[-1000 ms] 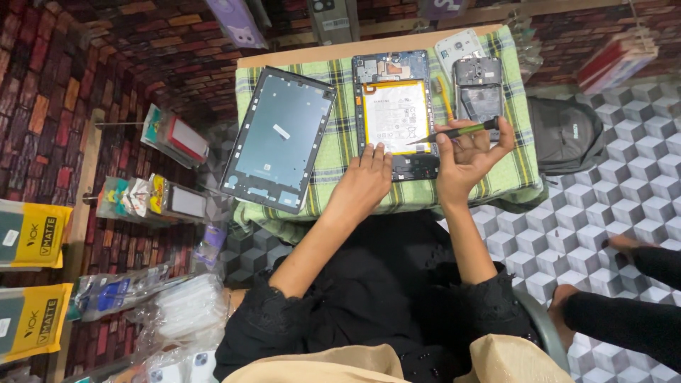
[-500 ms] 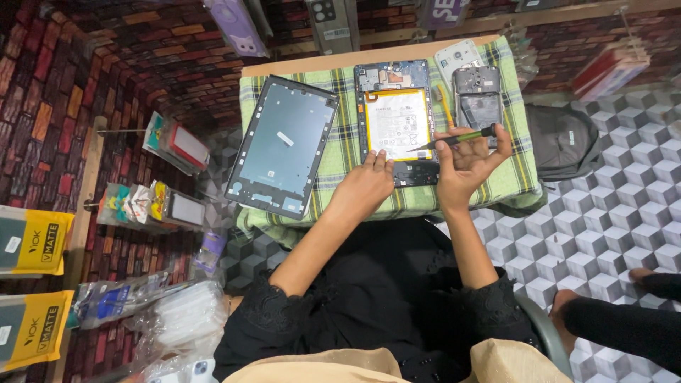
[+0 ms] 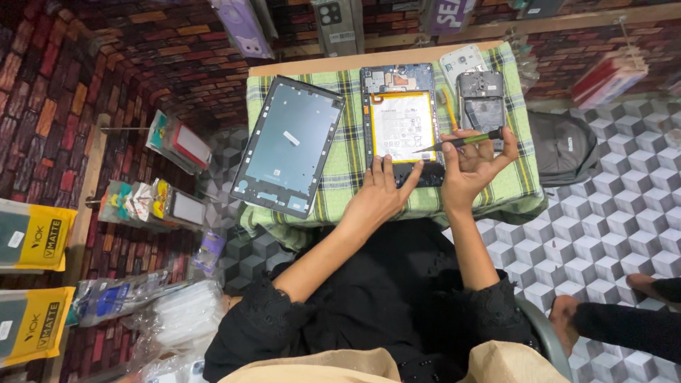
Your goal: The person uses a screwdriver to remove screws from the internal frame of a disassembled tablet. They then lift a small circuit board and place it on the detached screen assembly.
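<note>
An opened tablet (image 3: 401, 122) with a white battery showing lies on a green checked cloth (image 3: 349, 150) in the head view. My left hand (image 3: 381, 195) rests flat on the tablet's near edge, fingers apart. My right hand (image 3: 474, 162) holds a green-handled tool with a dark tip (image 3: 461, 142), its point aimed at the tablet's right side. A grey tablet back cover (image 3: 289, 147) lies to the left of the tablet.
Two opened phones (image 3: 481, 96) and a yellow tool (image 3: 450, 106) lie at the cloth's far right. A dark bag (image 3: 565, 147) sits on the patterned floor to the right. Another person's foot and leg (image 3: 624, 319) show at the lower right. Packaged goods (image 3: 177, 145) hang on the brick wall at left.
My left hand has stayed on the tablet's near edge. My right hand keeps the tool near the tablet's right side, its tip pointing slightly further over the tablet.
</note>
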`<state>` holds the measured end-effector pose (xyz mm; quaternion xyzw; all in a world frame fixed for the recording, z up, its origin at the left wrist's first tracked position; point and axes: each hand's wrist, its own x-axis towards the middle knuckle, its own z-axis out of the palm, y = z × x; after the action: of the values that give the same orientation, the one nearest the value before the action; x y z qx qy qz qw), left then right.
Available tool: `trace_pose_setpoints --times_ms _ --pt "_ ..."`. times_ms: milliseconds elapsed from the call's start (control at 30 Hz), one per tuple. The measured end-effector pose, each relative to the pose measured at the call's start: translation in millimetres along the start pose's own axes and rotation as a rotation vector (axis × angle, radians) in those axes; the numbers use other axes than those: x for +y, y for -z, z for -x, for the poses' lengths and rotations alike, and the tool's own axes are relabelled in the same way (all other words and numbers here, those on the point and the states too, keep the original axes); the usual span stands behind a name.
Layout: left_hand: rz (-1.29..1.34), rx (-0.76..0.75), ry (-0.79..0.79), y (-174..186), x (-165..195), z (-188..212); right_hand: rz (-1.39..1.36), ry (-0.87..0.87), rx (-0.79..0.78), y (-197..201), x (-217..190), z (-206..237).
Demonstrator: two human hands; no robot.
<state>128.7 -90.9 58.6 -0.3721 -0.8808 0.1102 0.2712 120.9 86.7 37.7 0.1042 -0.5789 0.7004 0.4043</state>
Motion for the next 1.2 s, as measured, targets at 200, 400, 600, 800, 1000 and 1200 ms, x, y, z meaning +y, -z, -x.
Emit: trace_pose_setpoints --times_ms 200,400,600,800,1000,1200 --pt "0.012 0.015 0.038 2 3 10 -0.003 -0.004 0.001 -1 -2 1" --pt "0.162 0.051 0.103 7 -7 19 0.016 -0.008 -0.005 -1 -4 2" --pt "0.229 0.113 0.16 14 -13 25 0.012 -0.017 -0.016 1 -4 1" --pt "0.452 0.074 0.189 18 -21 25 0.025 -0.023 -0.01 1 -4 -1" --pt "0.397 0.048 0.144 14 -25 22 0.013 -0.017 -0.011 0 -5 -1" --pt "0.27 0.007 0.135 18 -32 20 0.019 -0.014 -0.014 -1 -6 2"
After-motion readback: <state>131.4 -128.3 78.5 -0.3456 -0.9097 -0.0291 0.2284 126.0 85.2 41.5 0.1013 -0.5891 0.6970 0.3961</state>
